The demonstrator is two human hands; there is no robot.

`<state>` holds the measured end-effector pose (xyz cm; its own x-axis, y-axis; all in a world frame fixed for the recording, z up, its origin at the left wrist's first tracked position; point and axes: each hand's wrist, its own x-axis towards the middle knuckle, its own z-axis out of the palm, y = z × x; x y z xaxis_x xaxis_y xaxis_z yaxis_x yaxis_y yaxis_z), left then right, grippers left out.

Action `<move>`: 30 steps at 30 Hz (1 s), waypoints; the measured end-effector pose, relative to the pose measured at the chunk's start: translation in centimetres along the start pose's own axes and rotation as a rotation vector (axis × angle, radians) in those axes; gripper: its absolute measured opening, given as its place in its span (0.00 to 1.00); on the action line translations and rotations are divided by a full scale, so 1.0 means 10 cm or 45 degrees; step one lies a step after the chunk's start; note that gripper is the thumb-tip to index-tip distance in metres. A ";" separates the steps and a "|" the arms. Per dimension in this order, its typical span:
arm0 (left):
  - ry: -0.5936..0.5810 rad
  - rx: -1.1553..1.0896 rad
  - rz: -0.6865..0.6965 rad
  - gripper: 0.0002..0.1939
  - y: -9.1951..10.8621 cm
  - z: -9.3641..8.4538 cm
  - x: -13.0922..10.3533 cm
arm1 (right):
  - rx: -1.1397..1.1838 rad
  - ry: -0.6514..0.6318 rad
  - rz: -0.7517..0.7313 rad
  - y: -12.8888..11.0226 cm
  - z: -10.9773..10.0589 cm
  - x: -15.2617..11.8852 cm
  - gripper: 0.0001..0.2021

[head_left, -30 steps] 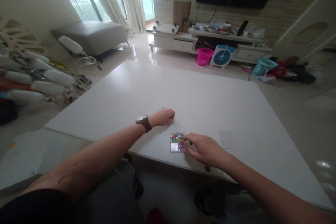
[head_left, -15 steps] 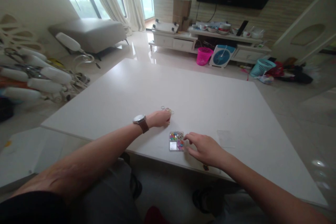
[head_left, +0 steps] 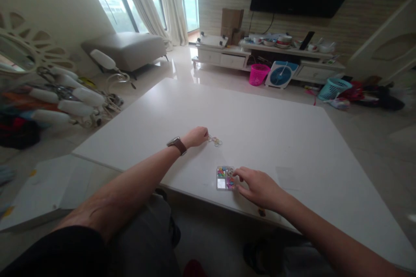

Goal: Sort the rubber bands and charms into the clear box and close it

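Several small rings [head_left: 216, 141] lie in a loose cluster on the white table [head_left: 247, 117]. At their left edge is my left hand [head_left: 197, 136], its fingers closed; what they pinch, if anything, is too small to make out. Nearer the front edge sits a clear divided box [head_left: 221, 183] with colourful small pieces in some compartments and rings in the back right one. My right hand [head_left: 256, 185] rests at the box's right side, thumb and fingers apart, with nothing visible between them.
A clear flat lid [head_left: 287, 177] lies right of my right hand. A small dark item [head_left: 261, 212] is at the table's front edge. Beyond the table are a pink basket [head_left: 258, 74], a blue and white fan [head_left: 281, 74] and a low cabinet [head_left: 208, 56].
My left hand has moved from over the rings to their left side, uncovering more of them. My right hand stays beside the box. The whole view has shifted slightly.
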<state>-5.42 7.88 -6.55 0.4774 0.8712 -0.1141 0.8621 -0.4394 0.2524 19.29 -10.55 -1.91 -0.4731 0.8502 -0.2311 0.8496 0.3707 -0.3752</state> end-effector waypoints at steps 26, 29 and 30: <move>-0.076 0.078 0.005 0.10 0.00 0.05 0.01 | -0.006 -0.005 0.025 -0.01 -0.05 -0.11 0.12; -0.020 0.059 -0.011 0.10 -0.02 0.03 0.06 | -0.006 -0.009 0.016 0.00 -0.04 -0.11 0.12; -0.006 0.053 -0.019 0.11 -0.02 0.02 0.08 | -0.005 -0.010 0.014 0.00 -0.03 -0.11 0.12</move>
<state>-5.20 8.66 -6.94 0.4653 0.8767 -0.1221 0.8753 -0.4353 0.2104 19.89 -11.33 -1.40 -0.4653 0.8513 -0.2424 0.8559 0.3627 -0.3687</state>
